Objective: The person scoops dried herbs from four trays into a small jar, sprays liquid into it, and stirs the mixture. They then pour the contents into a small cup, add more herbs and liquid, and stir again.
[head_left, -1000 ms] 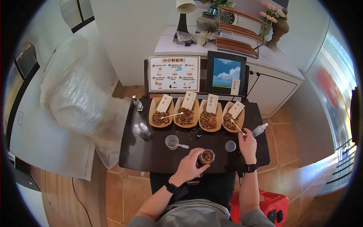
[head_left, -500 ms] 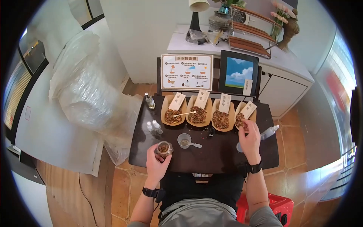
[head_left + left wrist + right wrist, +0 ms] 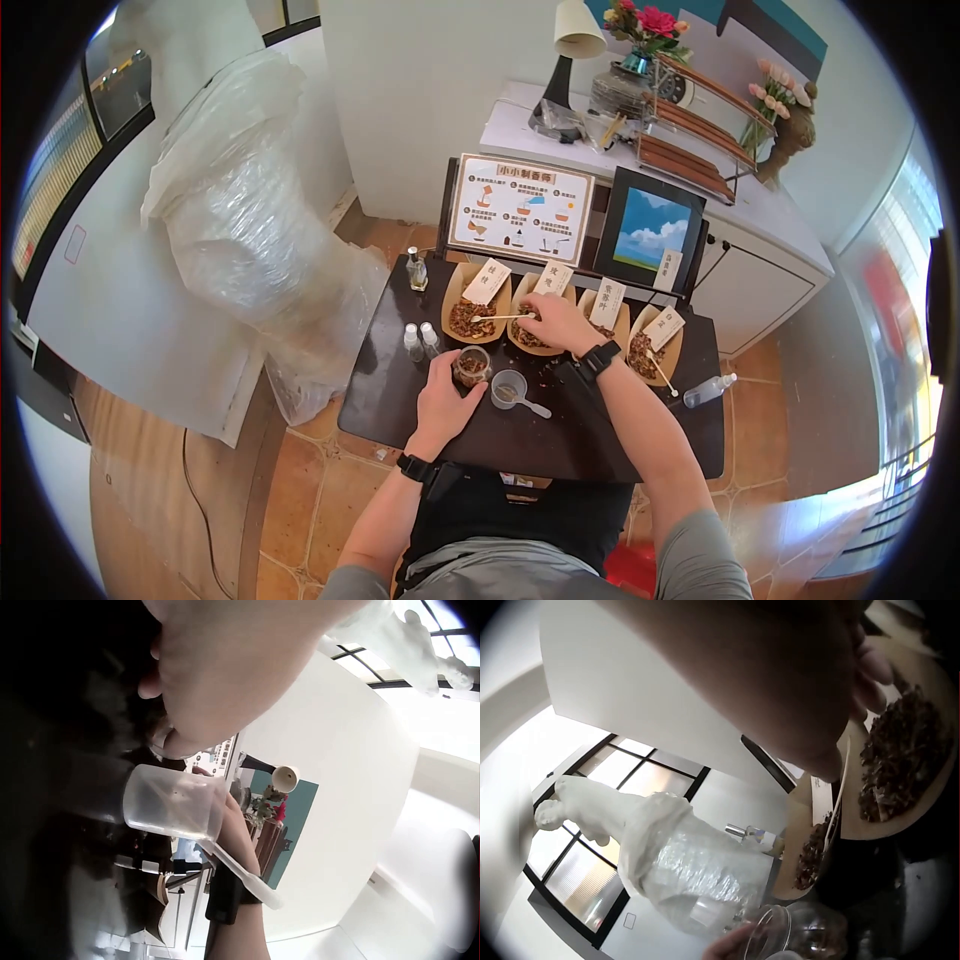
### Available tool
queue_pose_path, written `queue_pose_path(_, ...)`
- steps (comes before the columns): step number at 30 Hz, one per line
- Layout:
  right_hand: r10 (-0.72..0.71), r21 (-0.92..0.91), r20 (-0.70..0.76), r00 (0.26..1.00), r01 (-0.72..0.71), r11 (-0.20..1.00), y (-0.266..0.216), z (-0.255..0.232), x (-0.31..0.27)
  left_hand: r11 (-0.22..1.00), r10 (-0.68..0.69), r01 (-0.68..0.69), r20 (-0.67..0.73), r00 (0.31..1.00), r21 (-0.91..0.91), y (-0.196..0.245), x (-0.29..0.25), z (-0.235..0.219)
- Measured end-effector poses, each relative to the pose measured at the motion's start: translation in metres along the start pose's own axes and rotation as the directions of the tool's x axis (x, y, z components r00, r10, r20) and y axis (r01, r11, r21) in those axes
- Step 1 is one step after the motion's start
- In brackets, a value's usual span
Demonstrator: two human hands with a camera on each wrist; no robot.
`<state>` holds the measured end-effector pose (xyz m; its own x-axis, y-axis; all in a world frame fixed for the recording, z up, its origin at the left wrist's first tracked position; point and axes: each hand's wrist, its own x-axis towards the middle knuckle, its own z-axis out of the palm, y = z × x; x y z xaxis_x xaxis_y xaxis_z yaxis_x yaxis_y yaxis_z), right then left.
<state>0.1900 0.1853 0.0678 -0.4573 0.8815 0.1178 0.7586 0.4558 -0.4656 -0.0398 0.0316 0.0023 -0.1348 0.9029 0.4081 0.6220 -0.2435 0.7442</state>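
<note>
My left hand (image 3: 447, 402) grips a clear glass jar (image 3: 472, 367) partly filled with dried brown bits, thumb and fingers around its side at the table's left part. My right hand (image 3: 556, 322) reaches over the second paper tray (image 3: 528, 343), its fingertips at the handle end of a thin wooden spoon (image 3: 831, 834). This spoon's bowl end lies over the dried bits in the leftmost tray (image 3: 462, 280). Right of the jar stands a clear plastic cup (image 3: 508, 388) with a white plastic spoon (image 3: 259, 889) leaning out of it.
Two more paper trays continue rightward; another wooden spoon (image 3: 660, 372) lies in the rightmost tray (image 3: 672, 352). Small white-capped bottles (image 3: 420, 340), a perfume bottle (image 3: 416, 270) and a spray bottle (image 3: 710, 390) stand around the dark table (image 3: 620, 450). An instruction sign (image 3: 520, 210) stands behind.
My right hand has let go of the wooden spoon in the rightmost tray and moved left to the other spoon. My left hand has shifted the jar to the cup's left side.
</note>
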Motion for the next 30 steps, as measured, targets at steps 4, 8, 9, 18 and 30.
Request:
queue_pose_path(4,-0.014,-0.014,0.066,0.998,0.015,1.0,0.0,0.009,0.01,1.0,-0.013,0.014,-0.022,1.0,0.019,-0.003,0.0,0.003)
queue_pose_path(8,-0.061,-0.041,-0.08,0.995,0.058,0.998,-0.011,0.003,0.006,1.0,-0.01,0.01,-0.019,1.0,0.017,-0.002,0.0,0.003)
queue_pose_path(9,-0.089,-0.04,-0.176,0.98,0.084,0.996,-0.012,0.001,0.006,1.0,-0.015,0.015,-0.01,1.0,0.021,-0.002,-0.001,0.003)
queue_pose_path(18,-0.23,-0.167,-0.11,0.967,0.21,0.963,-0.018,0.017,0.02,0.999,-0.002,0.002,-0.019,1.0,0.032,-0.003,-0.001,0.004)
queue_pose_path(30,-0.153,-0.174,-0.122,0.981,0.13,0.976,-0.001,-0.003,0.007,1.0,-0.019,0.018,0.013,1.0,0.015,0.0,0.001,0.001)
